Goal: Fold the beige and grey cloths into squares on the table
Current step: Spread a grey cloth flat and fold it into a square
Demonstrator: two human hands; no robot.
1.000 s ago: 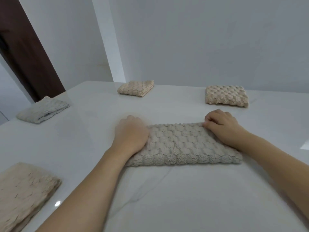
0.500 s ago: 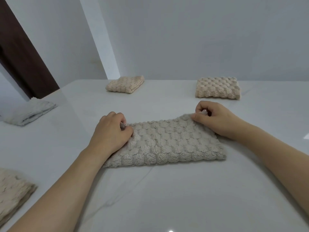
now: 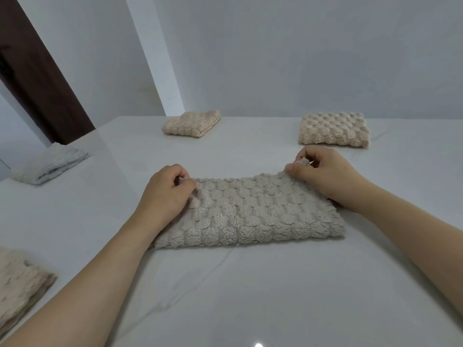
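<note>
A bumpy beige-grey cloth [image 3: 253, 211] lies folded into a long rectangle in the middle of the white table [image 3: 250, 296]. My left hand [image 3: 165, 194] pinches its far left corner. My right hand [image 3: 325, 174] pinches the far right corner and holds it lifted slightly off the table. The cloth's near edge lies flat on the table.
Two folded beige cloths sit at the back, one at centre [image 3: 191, 123] and one at the right [image 3: 333, 130]. A folded pale grey cloth [image 3: 51, 164] lies at the left edge. Another beige cloth [image 3: 20, 284] lies at the near left. A wall stands behind the table.
Both hands went from pressing flat on the cloth's ends to pinching its far corners. The far edge has lifted a little, most at the right.
</note>
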